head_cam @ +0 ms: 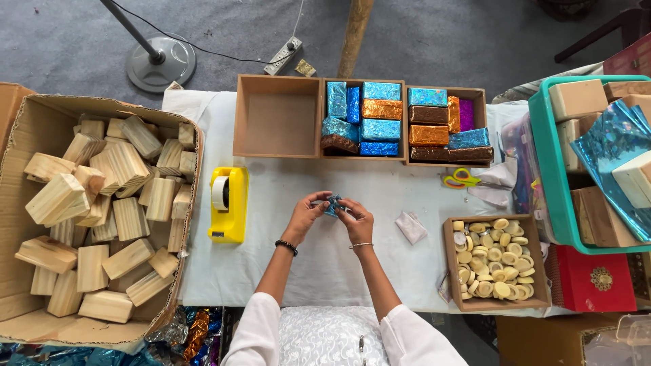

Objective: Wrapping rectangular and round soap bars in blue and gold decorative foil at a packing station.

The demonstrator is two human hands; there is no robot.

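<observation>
Small blue foil-wrapped piece (333,205) pinched above white table.

Tape dispenser (228,204) left of hands (331,215).

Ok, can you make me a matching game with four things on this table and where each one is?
Things:
1. yellow tape dispenser
2. scissors
3. plain wooden blocks
4. small blue foil piece

Places:
A. piled in the big cardboard box at the left
B. held between the left hand and right hand
C. standing on the white cloth, left of the hands
D. lying on the cloth below the wooden tray of foil-wrapped blocks

Pairs: 1-C, 2-D, 3-A, 4-B
</observation>
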